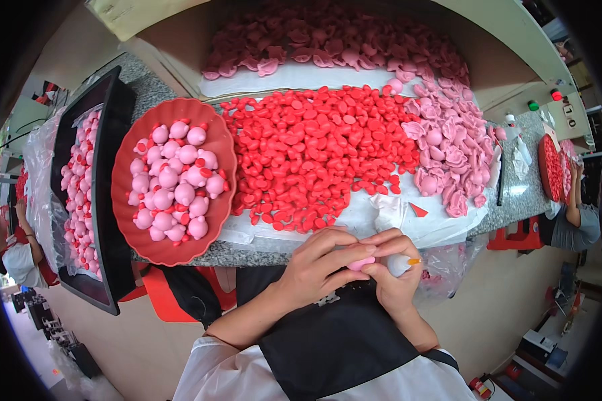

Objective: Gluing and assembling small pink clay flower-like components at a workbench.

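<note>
Close in front of my body, at the table's near edge, my left hand (319, 262) pinches a small pink rounded piece (360, 264). The fingertips of my right hand (393, 289) meet it on the other side, partly hiding its shape. Tucked in that same right hand is a small white squeeze bottle (399, 266) with an orange-yellow tip pointing right. Just beyond my hands spreads a big heap of small glossy red pieces (308, 147). Pink pieces with thin, petal-like flaps (448, 147) are piled to its right.
A red scalloped bowl (122, 210) at the left holds round pink pieces with red parts on them. Left of it, a black tray (108, 254) contains similar ones. More pink pieces (328, 40) fill the shelf space at the back. A crumpled white cloth (389, 210) lies near my right hand.
</note>
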Motion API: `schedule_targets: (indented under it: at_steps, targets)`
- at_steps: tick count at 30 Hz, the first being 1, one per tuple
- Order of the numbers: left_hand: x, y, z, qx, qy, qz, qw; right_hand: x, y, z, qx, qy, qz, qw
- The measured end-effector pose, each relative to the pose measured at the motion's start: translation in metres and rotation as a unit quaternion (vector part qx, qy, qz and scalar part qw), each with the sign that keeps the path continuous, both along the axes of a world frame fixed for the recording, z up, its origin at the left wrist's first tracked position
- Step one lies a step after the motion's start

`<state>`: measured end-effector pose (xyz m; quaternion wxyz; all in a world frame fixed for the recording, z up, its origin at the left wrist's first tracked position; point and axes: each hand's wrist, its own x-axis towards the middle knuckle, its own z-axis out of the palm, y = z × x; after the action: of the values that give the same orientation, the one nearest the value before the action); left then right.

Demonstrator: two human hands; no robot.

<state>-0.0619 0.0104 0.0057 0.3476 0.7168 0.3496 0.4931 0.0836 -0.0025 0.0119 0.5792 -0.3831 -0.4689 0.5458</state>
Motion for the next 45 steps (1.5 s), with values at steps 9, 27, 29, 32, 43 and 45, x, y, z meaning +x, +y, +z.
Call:
schedule_targets:
  at_steps: [9, 27, 29, 32, 43, 45]
  targets:
    - [-0.161, 0.004, 0.084, -0.019, 0.171, 0.241, 0.955, -0.029, 0.002, 0.044, -0.006, -0.345, -0.064, 0.936]
    - [-0.100, 0.125, 0.141, 0.076, 0.465, 0.238, 0.849, 0.076, 0.086, 0.045, 0.141, -0.559, -0.099, 0.811]
    - [-0.082, 0.151, 0.150, 0.132, 0.452, 0.181, 0.863, 0.078, 0.087, 0.055, 0.121, -0.582, -0.065, 0.802]
    - [-0.054, 0.199, 0.144, 0.135, 0.436, 0.067, 0.887, 0.086, 0.091, 0.067, 0.112, -0.592, -0.022, 0.798]
    - [0.032, 0.312, 0.053, 0.086, 0.486, 0.125, 0.861, 0.111, 0.113, 0.053, 0.128, -0.354, -0.115, 0.919]
    - [0.038, 0.311, 0.055, 0.099, 0.468, 0.129, 0.869, 0.119, 0.115, 0.050, 0.139, -0.332, -0.122, 0.925]
